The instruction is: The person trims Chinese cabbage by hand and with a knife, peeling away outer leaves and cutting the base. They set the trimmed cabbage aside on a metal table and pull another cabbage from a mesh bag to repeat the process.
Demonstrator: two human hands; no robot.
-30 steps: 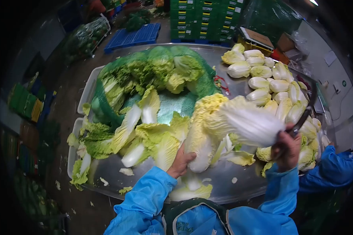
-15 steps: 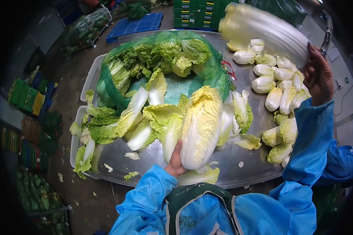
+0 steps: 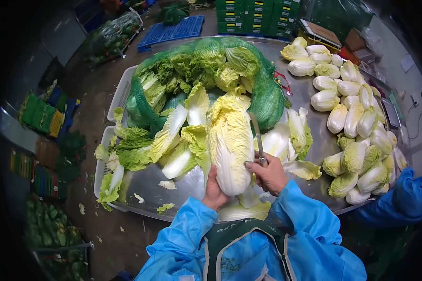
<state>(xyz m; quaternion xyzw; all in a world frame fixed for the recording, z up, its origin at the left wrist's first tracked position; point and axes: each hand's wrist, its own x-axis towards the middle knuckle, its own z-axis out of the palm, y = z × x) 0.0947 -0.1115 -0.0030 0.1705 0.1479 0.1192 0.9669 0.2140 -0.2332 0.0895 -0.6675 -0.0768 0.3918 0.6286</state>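
A large napa cabbage, yellow at the top and white at the base, stands tilted before me over the table. Its lower left side rests in my left hand, fingers curled around the base. My right hand grips a knife whose narrow blade points up along the cabbage's right side. The right thumb touches the cabbage or is very close to it. Loose outer leaves lie to the left, and more leaves lie to the right. Part of the knife handle is hidden by my fingers.
A green mesh bag of cabbages lies open at the back of the metal table. Trimmed cabbages are piled along the right. White baskets stand at the left edge. A blue sleeve shows at far right.
My right hand has come down from the upper right to the cabbage, still with the knife. The blurred pale cabbage it held up there is out of that hand. My left hand keeps its hold.
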